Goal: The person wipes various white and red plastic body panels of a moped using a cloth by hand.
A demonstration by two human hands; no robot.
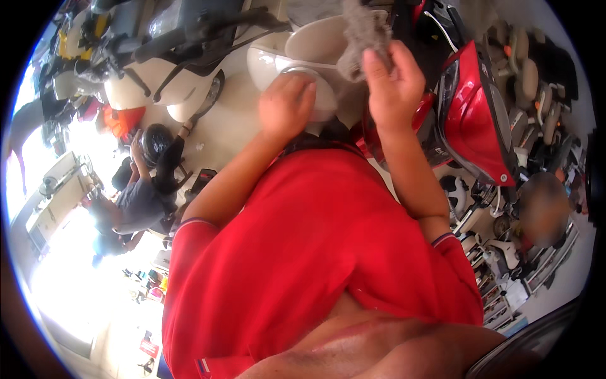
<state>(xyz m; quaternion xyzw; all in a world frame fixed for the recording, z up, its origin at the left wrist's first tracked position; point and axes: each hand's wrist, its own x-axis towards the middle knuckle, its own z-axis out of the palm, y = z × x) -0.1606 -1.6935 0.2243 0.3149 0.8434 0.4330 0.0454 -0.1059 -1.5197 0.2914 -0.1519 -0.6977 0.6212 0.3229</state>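
A grey-brown cleaning rag (365, 39) hangs bunched up in my right hand (398, 85), its thumb and fingers pinched round the lower part. Just below and left of the cloth is a glossy white scooter body part (265, 62) with a curved, rounded rim. My left hand (285, 106) lies against this white part, beside a round-edged piece (325, 101) of it. The left fingers are curled in over the surface, and their tips are partly hidden. Both forearms reach up from my red shirt.
To the right stands a glossy red scooter panel (470, 120). Another white scooter (154, 82) with dark levers is at the upper left. A person in dark clothes (142, 199) sits near a black helmet-like object (154, 144). Scooter parts (530, 82) crowd the far right.
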